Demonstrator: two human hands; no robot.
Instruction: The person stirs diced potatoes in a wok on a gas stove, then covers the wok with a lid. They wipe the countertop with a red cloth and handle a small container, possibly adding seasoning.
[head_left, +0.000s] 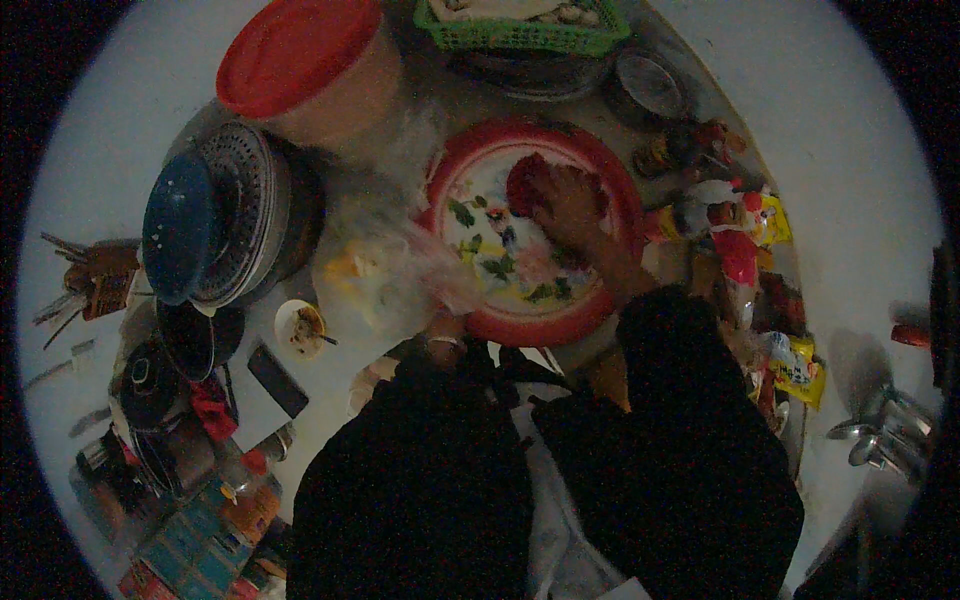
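Observation:
A round tray with a red rim (517, 330) and a flower-patterned white middle lies before me. My right hand (566, 201) is over the tray's far right part, gripping a dark red cloth (526, 176) against its surface. At the near left rim is my left hand (447, 328), largely hidden by a blurred clear plastic bag (367, 292) with something yellow inside. Whether those fingers hold the bag or the rim is unclear. Part of the bag overlaps the tray's left edge.
Left stand a red-lidded tub (300, 56), stacked colanders with a blue bowl (180, 229), a small food bowl (300, 330) and a dark phone-like slab (277, 379). A green basket (525, 36) and a round pan (649, 82) sit behind. Seasoning packets (799, 375) line the right.

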